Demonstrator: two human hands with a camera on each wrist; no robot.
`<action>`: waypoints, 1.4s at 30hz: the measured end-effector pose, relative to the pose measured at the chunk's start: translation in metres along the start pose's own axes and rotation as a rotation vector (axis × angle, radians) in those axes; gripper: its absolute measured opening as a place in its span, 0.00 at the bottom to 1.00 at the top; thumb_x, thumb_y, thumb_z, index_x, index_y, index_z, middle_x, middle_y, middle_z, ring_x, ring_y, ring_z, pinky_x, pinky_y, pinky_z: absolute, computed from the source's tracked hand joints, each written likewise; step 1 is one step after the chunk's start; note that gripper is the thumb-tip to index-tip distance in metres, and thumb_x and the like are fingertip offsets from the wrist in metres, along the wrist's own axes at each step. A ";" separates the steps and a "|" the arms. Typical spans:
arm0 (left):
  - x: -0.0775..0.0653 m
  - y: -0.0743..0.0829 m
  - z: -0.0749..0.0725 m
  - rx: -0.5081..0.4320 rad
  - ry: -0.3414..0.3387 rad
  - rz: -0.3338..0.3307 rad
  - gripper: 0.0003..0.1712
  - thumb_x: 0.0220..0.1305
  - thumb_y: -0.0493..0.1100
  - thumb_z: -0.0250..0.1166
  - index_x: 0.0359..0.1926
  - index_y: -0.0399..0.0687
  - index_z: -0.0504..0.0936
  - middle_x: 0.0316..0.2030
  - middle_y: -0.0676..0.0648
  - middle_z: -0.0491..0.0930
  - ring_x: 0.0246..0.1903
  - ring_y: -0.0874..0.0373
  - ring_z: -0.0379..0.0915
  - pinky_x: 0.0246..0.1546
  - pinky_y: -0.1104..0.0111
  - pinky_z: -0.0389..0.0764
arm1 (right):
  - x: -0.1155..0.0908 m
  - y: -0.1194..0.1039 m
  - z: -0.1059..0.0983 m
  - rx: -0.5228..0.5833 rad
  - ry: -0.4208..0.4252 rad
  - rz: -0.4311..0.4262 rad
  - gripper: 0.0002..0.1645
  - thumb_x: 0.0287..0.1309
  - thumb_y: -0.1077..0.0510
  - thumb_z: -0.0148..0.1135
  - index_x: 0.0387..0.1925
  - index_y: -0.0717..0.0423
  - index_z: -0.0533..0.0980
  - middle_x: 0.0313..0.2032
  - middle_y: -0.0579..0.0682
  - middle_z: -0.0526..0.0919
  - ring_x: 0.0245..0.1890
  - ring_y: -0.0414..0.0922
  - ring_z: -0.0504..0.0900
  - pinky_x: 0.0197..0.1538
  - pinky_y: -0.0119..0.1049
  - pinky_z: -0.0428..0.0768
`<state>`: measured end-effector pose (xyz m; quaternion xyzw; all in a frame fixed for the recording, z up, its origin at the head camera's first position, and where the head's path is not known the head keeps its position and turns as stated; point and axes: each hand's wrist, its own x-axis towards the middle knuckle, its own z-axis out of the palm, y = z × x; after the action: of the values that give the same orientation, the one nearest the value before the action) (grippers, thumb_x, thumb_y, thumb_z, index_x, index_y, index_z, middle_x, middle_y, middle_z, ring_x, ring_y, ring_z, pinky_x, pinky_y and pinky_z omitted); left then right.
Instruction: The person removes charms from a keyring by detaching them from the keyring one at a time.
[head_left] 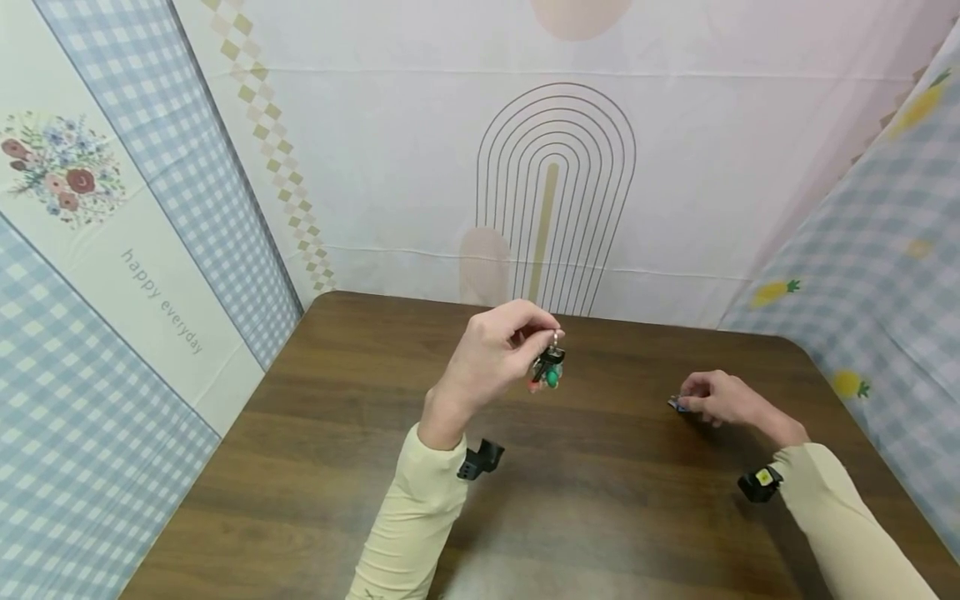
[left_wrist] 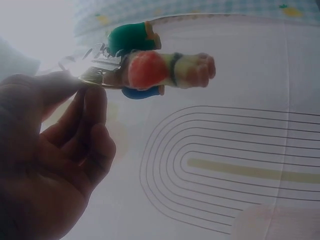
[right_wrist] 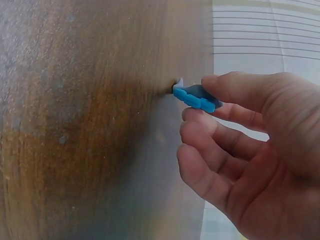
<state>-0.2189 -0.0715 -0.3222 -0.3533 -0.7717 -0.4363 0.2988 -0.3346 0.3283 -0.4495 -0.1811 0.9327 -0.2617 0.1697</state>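
My left hand [head_left: 487,352] pinches the metal ring of a keychain [head_left: 552,375] between thumb and fingers, above the table's far half. Small charms dangle from it; the left wrist view shows a green charm [left_wrist: 127,39], a red and pale one [left_wrist: 147,70] and part of a blue one [left_wrist: 145,93]. Over to the right, my right hand [head_left: 724,400] pinches a small blue and grey piece [right_wrist: 195,102] between thumb and index finger, close over the tabletop. Its scalloped bright blue edge shows in the right wrist view, while the fingertips hide part of it.
Both hands work over a dark brown wooden table [head_left: 585,492] with rounded far corners. Behind it hangs a pale cloth [head_left: 390,167] with printed arches. Checked blue cloths flank the left and right sides. Each wrist wears a small black camera [head_left: 480,459].
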 end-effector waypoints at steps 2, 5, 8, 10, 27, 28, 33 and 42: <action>0.000 0.000 0.000 0.004 -0.002 0.002 0.03 0.63 0.33 0.64 0.35 0.43 0.84 0.33 0.50 0.85 0.28 0.66 0.76 0.30 0.79 0.78 | 0.001 0.002 -0.001 0.002 -0.006 0.008 0.14 0.65 0.54 0.61 0.44 0.61 0.77 0.31 0.52 0.81 0.25 0.45 0.78 0.26 0.38 0.81; 0.001 0.000 0.000 0.005 -0.003 0.006 0.03 0.63 0.33 0.64 0.35 0.43 0.84 0.33 0.49 0.85 0.28 0.66 0.77 0.31 0.80 0.77 | 0.001 0.005 -0.002 0.002 -0.019 0.008 0.14 0.66 0.54 0.60 0.45 0.62 0.76 0.32 0.52 0.81 0.26 0.45 0.78 0.27 0.38 0.80; 0.001 0.000 0.001 0.006 -0.005 0.012 0.03 0.63 0.32 0.64 0.35 0.42 0.84 0.33 0.49 0.85 0.28 0.66 0.76 0.31 0.81 0.77 | 0.000 0.009 -0.005 0.003 -0.022 0.026 0.14 0.66 0.53 0.60 0.45 0.61 0.76 0.32 0.53 0.81 0.26 0.45 0.78 0.27 0.38 0.81; 0.002 0.001 0.001 0.008 -0.005 0.015 0.03 0.63 0.32 0.64 0.35 0.42 0.84 0.33 0.49 0.85 0.28 0.66 0.77 0.31 0.81 0.77 | -0.001 0.010 -0.009 0.001 -0.026 0.028 0.14 0.66 0.53 0.60 0.45 0.61 0.76 0.31 0.52 0.81 0.26 0.44 0.78 0.27 0.38 0.81; 0.001 0.001 0.004 0.012 -0.011 0.007 0.03 0.63 0.32 0.64 0.35 0.42 0.83 0.33 0.49 0.85 0.27 0.66 0.76 0.30 0.81 0.77 | -0.009 -0.016 -0.029 -0.055 -0.018 -0.010 0.18 0.69 0.50 0.55 0.46 0.62 0.77 0.27 0.53 0.80 0.22 0.43 0.77 0.25 0.38 0.78; 0.001 0.001 0.003 0.011 -0.011 0.008 0.03 0.63 0.32 0.64 0.35 0.42 0.83 0.33 0.49 0.85 0.27 0.66 0.76 0.30 0.81 0.77 | -0.009 -0.019 -0.029 -0.058 -0.015 -0.014 0.19 0.69 0.50 0.55 0.46 0.62 0.77 0.27 0.53 0.80 0.22 0.43 0.77 0.25 0.37 0.77; 0.000 0.001 0.003 0.005 -0.011 0.015 0.03 0.63 0.32 0.63 0.35 0.41 0.83 0.32 0.48 0.85 0.27 0.66 0.76 0.29 0.81 0.77 | -0.012 -0.033 -0.033 -0.082 0.004 -0.029 0.20 0.69 0.48 0.55 0.46 0.61 0.78 0.27 0.52 0.81 0.22 0.43 0.78 0.25 0.35 0.76; 0.000 0.001 0.003 0.012 -0.010 0.022 0.03 0.63 0.32 0.63 0.35 0.41 0.83 0.32 0.48 0.85 0.27 0.66 0.75 0.29 0.82 0.76 | -0.020 -0.059 -0.038 -0.128 0.069 -0.094 0.17 0.69 0.47 0.55 0.45 0.56 0.78 0.26 0.45 0.80 0.24 0.41 0.79 0.27 0.33 0.74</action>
<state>-0.2188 -0.0688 -0.3227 -0.3624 -0.7717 -0.4267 0.3019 -0.3178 0.3062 -0.3824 -0.2261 0.9432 -0.2154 0.1132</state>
